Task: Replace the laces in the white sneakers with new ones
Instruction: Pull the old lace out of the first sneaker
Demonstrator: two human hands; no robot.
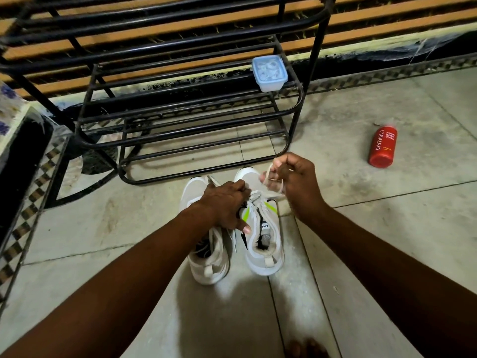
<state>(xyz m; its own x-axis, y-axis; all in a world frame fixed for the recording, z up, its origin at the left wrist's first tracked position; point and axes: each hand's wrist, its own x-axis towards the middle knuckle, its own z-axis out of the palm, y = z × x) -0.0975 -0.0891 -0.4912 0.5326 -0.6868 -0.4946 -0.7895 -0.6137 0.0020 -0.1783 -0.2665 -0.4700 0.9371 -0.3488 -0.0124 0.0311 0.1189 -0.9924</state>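
Two white sneakers stand side by side on the tiled floor, toes pointing away from me. The left sneaker (206, 264) is partly covered by my left hand (227, 205), which lies across both shoes and grips the right sneaker (265, 244) near its lacing, thumb down its side. That shoe has neon-green stripes. My right hand (291, 179) is raised just right of the shoes, fingers curled round a pale lace (273, 180) that runs down to the right sneaker's eyelets.
A black metal shoe rack (180, 112) stands just beyond the sneakers, with a small lidded plastic box (269, 72) on its upper right corner. A red bottle (382, 147) lies on the floor to the right. A patterned floor border runs along the left.
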